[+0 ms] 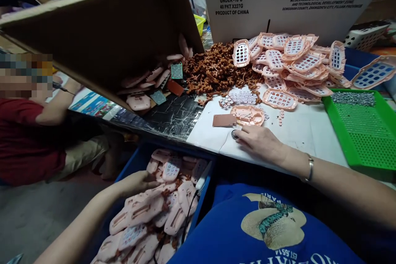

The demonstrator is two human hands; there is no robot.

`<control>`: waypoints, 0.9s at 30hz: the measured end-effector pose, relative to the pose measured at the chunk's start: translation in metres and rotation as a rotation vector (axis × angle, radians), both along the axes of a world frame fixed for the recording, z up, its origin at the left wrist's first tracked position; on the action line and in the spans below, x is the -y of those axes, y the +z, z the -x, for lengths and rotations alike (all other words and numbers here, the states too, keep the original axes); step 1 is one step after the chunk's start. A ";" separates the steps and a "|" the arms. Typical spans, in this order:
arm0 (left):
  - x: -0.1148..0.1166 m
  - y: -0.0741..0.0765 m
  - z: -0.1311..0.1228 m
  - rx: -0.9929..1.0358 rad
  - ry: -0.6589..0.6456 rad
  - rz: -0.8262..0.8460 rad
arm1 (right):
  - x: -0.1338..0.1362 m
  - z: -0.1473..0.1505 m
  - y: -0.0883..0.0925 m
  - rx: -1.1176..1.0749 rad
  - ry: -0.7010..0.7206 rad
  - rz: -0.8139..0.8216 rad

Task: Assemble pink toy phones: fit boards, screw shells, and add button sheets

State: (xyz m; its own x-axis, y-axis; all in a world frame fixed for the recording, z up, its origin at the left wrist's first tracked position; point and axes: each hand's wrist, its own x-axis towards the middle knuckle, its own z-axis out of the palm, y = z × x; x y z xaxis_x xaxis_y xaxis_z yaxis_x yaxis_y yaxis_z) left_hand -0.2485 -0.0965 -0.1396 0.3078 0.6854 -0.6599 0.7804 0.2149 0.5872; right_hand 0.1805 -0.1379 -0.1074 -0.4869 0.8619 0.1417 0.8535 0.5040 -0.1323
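My right hand (260, 142) is on the white work surface with its fingertips pinched on a small round disc (234, 134) with a dark rim. Just beyond it lies an open pink plastic shell (249, 115) with thin wires inside. A brown circuit board (224, 120) rests at the shell's left edge. Down to the left, my left hand (140, 182) reaches over pink plastic casings (145, 208) heaped in a blue bin (136, 159). Its fingers are stretched out across the casings, and the fingertips are partly hard to make out.
Brown rubbery pieces (216, 68) are piled behind, beside stacked pink shell fronts (293, 60). A green tray (361, 132) holding small screws stands right. An open cardboard box (102, 37) leans at left with casings in its mouth. Another person (27, 140) sits at far left.
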 end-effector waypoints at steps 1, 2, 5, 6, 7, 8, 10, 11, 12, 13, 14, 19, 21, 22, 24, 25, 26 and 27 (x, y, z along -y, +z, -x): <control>-0.004 0.003 -0.014 -0.015 -0.090 0.002 | -0.005 0.006 0.000 0.035 -0.032 0.001; -0.007 0.009 -0.033 0.004 -0.172 -0.037 | -0.009 0.010 0.000 0.052 -0.053 -0.003; -0.016 0.031 -0.102 0.200 -0.266 -0.296 | -0.016 0.014 -0.001 0.077 -0.084 -0.006; -0.020 0.038 -0.124 0.247 -0.307 -0.425 | -0.015 0.014 -0.001 0.085 -0.088 -0.004; -0.024 0.043 -0.145 0.289 -0.348 -0.572 | -0.014 0.013 -0.001 0.093 -0.090 -0.003; -0.030 0.046 -0.165 0.343 -0.386 -0.709 | -0.011 0.012 -0.001 0.099 -0.090 -0.002; -0.044 0.046 -0.198 0.452 -0.460 -0.936 | -0.005 0.007 0.000 0.103 -0.075 0.004; -0.052 0.044 -0.213 0.496 -0.500 -1.010 | -0.003 0.002 0.002 0.102 -0.073 0.005; -0.059 0.041 -0.226 0.534 -0.536 -1.070 | -0.001 -0.006 0.003 0.100 -0.087 0.001; -0.065 0.038 -0.239 0.555 -0.573 -1.116 | -0.002 -0.016 0.006 0.099 -0.121 -0.009; -0.070 0.035 -0.251 0.570 -0.614 -1.152 | -0.004 -0.028 0.008 0.100 -0.174 -0.025; -0.069 0.024 -0.297 0.491 -0.850 -1.138 | -0.039 -0.102 0.018 0.168 -0.520 -0.105; -0.063 0.022 -0.309 0.422 -0.909 -1.109 | -0.055 -0.120 0.017 0.197 -0.578 -0.086; -0.061 0.021 -0.312 0.387 -0.918 -1.101 | -0.061 -0.125 0.016 0.209 -0.591 -0.071; -0.059 0.021 -0.315 0.325 -0.907 -1.105 | -0.070 -0.131 0.013 0.223 -0.610 -0.050; -0.059 0.021 -0.314 0.300 -0.904 -1.118 | -0.073 -0.132 0.013 0.226 -0.622 -0.045; -0.060 0.022 -0.312 0.280 -0.910 -1.137 | -0.074 -0.133 0.013 0.226 -0.634 -0.042; -0.062 0.022 -0.308 0.262 -0.919 -1.161 | -0.075 -0.134 0.013 0.224 -0.645 -0.040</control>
State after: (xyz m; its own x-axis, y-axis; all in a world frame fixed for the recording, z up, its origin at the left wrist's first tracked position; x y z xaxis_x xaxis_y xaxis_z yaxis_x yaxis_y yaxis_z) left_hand 0.0594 -0.0346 -0.1176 0.9289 0.2820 0.2401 0.2300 -0.9474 0.2227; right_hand 0.3147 -0.0629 -0.0945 0.1013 0.9856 0.1355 0.9893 -0.1142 0.0907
